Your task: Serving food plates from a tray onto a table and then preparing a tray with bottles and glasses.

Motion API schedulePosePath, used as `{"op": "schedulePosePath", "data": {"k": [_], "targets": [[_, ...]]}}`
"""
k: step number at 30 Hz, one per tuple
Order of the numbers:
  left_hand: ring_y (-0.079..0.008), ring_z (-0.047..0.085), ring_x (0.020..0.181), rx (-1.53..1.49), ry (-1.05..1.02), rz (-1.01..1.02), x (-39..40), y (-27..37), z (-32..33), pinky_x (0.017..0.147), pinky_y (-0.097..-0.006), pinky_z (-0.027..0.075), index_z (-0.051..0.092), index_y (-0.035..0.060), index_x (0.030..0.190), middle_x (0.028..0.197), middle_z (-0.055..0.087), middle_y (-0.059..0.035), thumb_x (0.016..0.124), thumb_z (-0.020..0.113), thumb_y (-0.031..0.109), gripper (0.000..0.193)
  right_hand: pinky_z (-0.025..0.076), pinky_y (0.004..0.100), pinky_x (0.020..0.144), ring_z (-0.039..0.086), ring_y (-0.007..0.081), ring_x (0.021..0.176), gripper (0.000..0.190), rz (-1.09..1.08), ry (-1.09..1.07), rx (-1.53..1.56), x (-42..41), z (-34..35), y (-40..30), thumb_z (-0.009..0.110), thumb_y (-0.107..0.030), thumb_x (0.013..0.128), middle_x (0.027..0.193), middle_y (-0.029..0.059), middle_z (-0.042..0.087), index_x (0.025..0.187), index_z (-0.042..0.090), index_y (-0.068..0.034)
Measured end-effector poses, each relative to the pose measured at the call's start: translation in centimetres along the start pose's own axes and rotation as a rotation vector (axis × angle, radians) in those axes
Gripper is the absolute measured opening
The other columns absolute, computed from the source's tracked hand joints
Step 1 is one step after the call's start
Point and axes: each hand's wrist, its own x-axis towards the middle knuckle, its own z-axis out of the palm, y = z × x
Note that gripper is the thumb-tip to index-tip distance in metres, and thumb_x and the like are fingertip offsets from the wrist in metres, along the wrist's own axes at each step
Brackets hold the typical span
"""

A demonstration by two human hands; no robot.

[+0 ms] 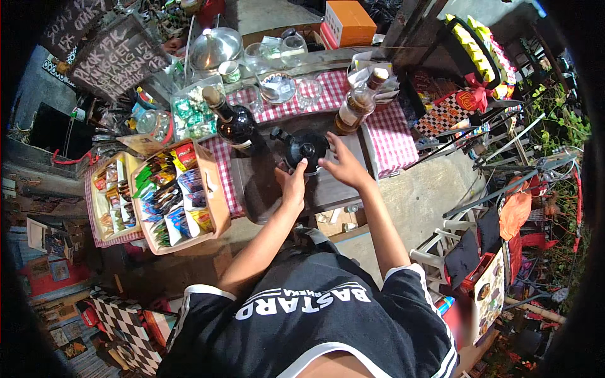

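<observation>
A black-lidded pot (307, 145) with a round knob stands before me on a dark tray-like board (264, 198). Its black handle (280, 134) points to the far left. My left hand (292, 185) grips the near side of the pot, thumb pressed on the lid's edge. To its right, my right hand (347, 165) is raised beside the pot with fingers spread and nothing in them. A dark bottle with a cork stopper (234, 124) stands left of the pot. At the far right of it is a bottle of amber liquid (353, 109).
A box of packaged sachets (177, 198) and a smaller tray of sachets (113, 196) sit at left. Behind the pot are a patterned bowl (278, 88), glasses (309, 92) and a metal dome lid (216, 49). Red-checked cloth (390, 137) covers the table edge. White chairs (437, 241) stand at right.
</observation>
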Motion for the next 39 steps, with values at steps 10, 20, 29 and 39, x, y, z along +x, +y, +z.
{"op": "schedulePosePath", "data": {"k": [10, 20, 29, 39], "targets": [[-0.0277, 0.038, 0.125, -0.193, -0.171, -0.211, -2.0, 5.3, -0.9, 0.104, -0.0433, 0.030, 0.031, -0.0002, 0.123, 0.132, 0.038, -0.0192, 0.079, 0.072, 0.023, 0.064, 0.034, 0.0372, 0.104, 0.038, 0.0328, 0.128, 0.090, -0.099, -0.034, -0.107, 0.3, 0.1, 0.6, 0.073, -0.005, 0.067, 0.138, 0.0230, 0.038, 0.142, 0.023, -0.003], [-0.0328, 0.039, 0.123, 0.028, -0.269, -0.194, -0.3, 5.9, -0.9, 0.101, -0.0450, 0.035, 0.016, -0.0033, 0.131, 0.125, 0.040, -0.0218, 0.080, 0.072, 0.032, 0.083, 0.035, 0.0383, 0.103, 0.040, 0.0362, 0.125, 0.074, -0.204, -0.013, -0.178, 2.8, -0.7, 0.4, 0.064, 0.003, 0.071, 0.133, 0.0244, 0.041, 0.137, 0.030, 0.001], [-0.0208, 0.061, 0.078, 0.694, -0.316, 0.254, 0.2, 8.1, -3.7, 0.071, -0.0322, 0.049, 0.050, -0.0029, 0.104, 0.088, 0.061, -0.0137, 0.079, 0.071, 0.032, 0.048, 0.037, 0.0409, 0.101, 0.041, 0.0410, 0.121, 0.071, -0.256, 0.029, -0.396, 1.7, -2.3, -3.9, 0.062, -0.003, 0.075, 0.132, 0.0271, 0.039, 0.136, 0.026, 0.004], [-0.0299, 0.059, 0.094, 0.735, -0.155, 0.883, 3.5, 15.5, 2.7, 0.082, -0.0360, 0.046, 0.051, -0.0010, 0.105, 0.099, 0.058, -0.0173, 0.076, 0.066, 0.006, 0.034, 0.036, 0.0433, 0.101, 0.039, 0.0439, 0.121, 0.071, -0.513, 0.175, -0.446, 11.0, -2.3, -6.2, 0.060, -0.003, 0.075, 0.131, 0.0304, 0.037, 0.135, 0.024, 0.006]]}}
